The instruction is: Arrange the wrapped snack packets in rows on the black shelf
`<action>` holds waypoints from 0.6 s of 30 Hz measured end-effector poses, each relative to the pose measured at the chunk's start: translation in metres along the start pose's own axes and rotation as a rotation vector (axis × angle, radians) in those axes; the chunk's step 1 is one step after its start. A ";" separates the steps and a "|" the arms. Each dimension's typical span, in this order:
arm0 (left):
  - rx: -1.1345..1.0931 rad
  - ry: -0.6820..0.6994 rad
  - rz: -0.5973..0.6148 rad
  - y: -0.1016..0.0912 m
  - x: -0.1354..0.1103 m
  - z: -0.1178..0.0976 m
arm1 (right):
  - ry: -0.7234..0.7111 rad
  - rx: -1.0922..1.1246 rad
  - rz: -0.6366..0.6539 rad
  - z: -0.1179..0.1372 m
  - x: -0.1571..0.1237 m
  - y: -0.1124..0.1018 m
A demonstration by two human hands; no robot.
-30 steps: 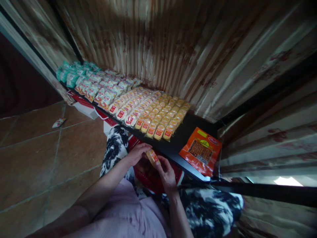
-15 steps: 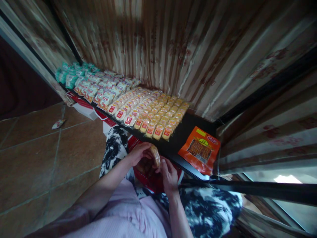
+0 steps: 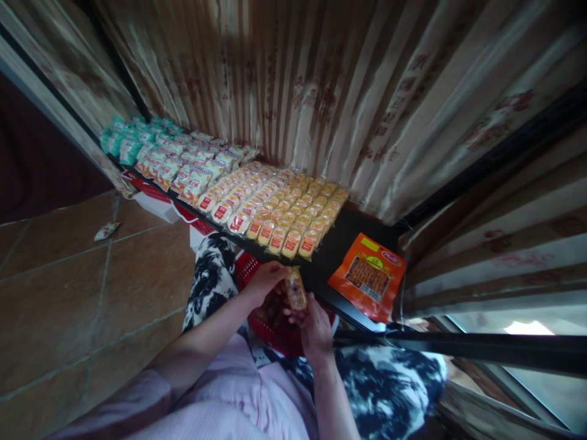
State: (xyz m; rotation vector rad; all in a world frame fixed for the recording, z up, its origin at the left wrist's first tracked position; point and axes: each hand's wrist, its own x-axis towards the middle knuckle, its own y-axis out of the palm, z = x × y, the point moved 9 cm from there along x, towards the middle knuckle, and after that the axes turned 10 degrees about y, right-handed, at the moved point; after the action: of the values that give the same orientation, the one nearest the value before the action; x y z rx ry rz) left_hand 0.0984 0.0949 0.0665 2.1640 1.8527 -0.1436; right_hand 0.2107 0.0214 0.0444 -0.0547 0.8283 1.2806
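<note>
Pleated beige curtains (image 3: 275, 67) hung behind a long black shelf (image 3: 332, 244). Neat rows of yellow oval cakes in clear wrappers (image 3: 293, 211) were already laid on it, near a flat orange pouch (image 3: 369, 278). One golden-brown oblong packet (image 3: 296, 290) was not yet among them: above a red perforated plastic basket (image 3: 246, 267), the left hand (image 3: 268, 280) pinched its upper end, the right hand's (image 3: 315, 324) fingers its lower. Dim brown shapes inside the basket suggested more were left.

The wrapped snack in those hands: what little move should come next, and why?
Perhaps set the wrapped snack down on the black shelf beside the yellow packs: the left hand and right hand hold it near the shelf's edge, and those similar-looking packs lie in rows.
</note>
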 end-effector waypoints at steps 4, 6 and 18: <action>0.069 0.031 0.011 0.007 0.002 -0.007 | 0.049 0.143 0.046 0.000 -0.001 0.002; 0.120 0.052 -0.021 0.008 0.003 -0.012 | 0.073 0.190 0.075 -0.001 -0.002 0.004; 0.316 0.218 0.010 0.029 0.014 -0.029 | 0.010 0.300 0.042 0.019 -0.007 -0.002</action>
State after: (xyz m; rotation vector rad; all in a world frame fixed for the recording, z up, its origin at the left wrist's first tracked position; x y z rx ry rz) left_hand 0.1264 0.1128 0.0950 2.4855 2.0557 -0.2191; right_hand 0.2222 0.0234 0.0612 0.1964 1.0267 1.1839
